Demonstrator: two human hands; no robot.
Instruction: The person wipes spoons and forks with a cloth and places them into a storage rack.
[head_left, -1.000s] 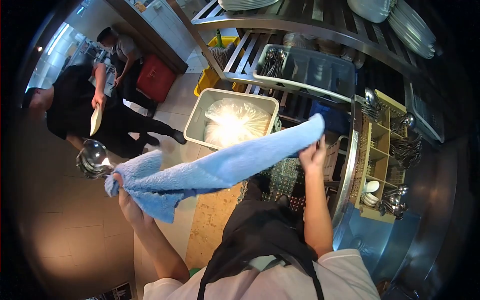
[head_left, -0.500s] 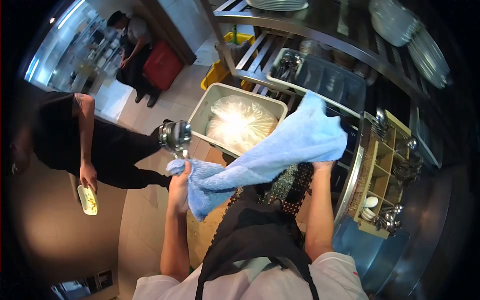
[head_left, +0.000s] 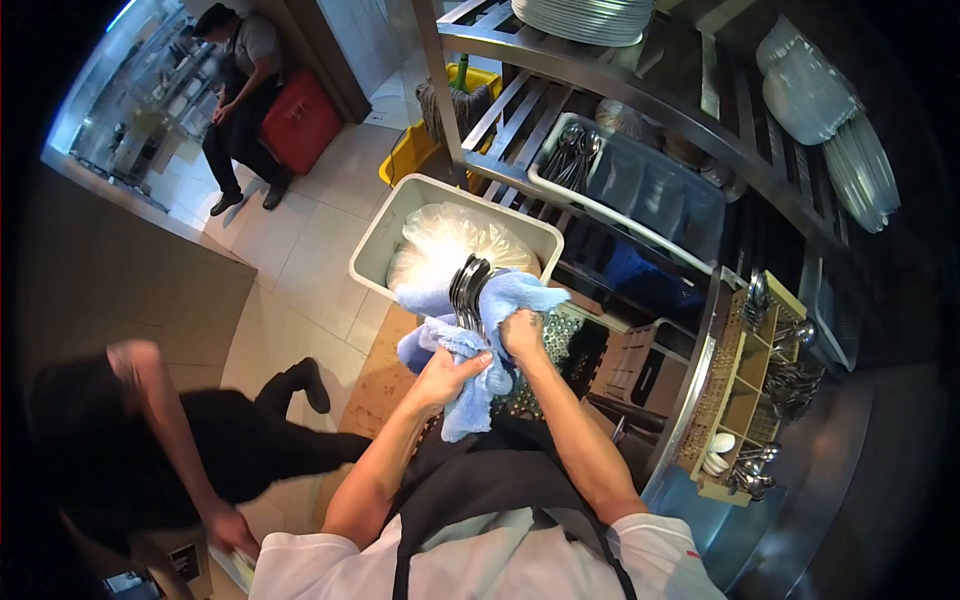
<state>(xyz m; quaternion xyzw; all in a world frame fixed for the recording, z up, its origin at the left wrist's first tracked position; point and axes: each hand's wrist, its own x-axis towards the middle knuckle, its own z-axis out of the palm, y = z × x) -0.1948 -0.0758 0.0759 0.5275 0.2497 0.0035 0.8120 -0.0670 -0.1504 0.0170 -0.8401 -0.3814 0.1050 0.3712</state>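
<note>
A bundle of metal spoons point(head_left: 467, 290) is wrapped in a light blue cloth point(head_left: 466, 385) in front of me. My left hand point(head_left: 442, 378) grips the cloth around the lower end of the bundle, thumb on top. My right hand point(head_left: 522, 335) is closed on the cloth at the bundle's right side. The rounded spoon ends stick up between the folds. Just beyond the hands is a grey-white bin point(head_left: 372, 243) holding a clear plastic bag point(head_left: 440, 245).
A metal rack point(head_left: 630, 65) holds stacked plates point(head_left: 585, 20) and a cutlery tray point(head_left: 640, 215). At right is a divided cutlery holder point(head_left: 742, 385). One person point(head_left: 200, 430) walks at left; another point(head_left: 245, 90) stands near a red container point(head_left: 302, 120). A yellow mop bucket point(head_left: 410, 152) is behind the bin.
My right hand has come in from the right to the spoons, and the spread cloth is now bunched around them. The walking person has moved nearer, toward the lower left.
</note>
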